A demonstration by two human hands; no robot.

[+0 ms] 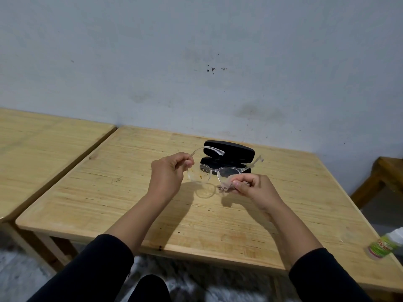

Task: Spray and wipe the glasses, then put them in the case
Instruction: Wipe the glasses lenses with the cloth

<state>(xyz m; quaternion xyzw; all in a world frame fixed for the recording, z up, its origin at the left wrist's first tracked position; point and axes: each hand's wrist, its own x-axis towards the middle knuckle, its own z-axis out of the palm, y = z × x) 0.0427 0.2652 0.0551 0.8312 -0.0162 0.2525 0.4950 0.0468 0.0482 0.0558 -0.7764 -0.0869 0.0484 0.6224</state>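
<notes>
Clear-framed glasses [214,171] hang in the air above the wooden table [109,192], arms unfolded and pointing away from me. Brownish smudges mark the left lens. My left hand [169,174] pinches the frame at its left hinge. My right hand [250,188] presses a small crumpled greyish cloth [225,185] against the right lens. Just behind the glasses lies a black case [229,149], lid raised. A spray bottle [385,246] with a green label lies on its side at the table's right edge.
A second wooden table [43,144] stands close on the left with a narrow gap between. A grey wall rises right behind both. A dark wooden stool or bench [379,182] sits at the right. Grey fluffy rug below.
</notes>
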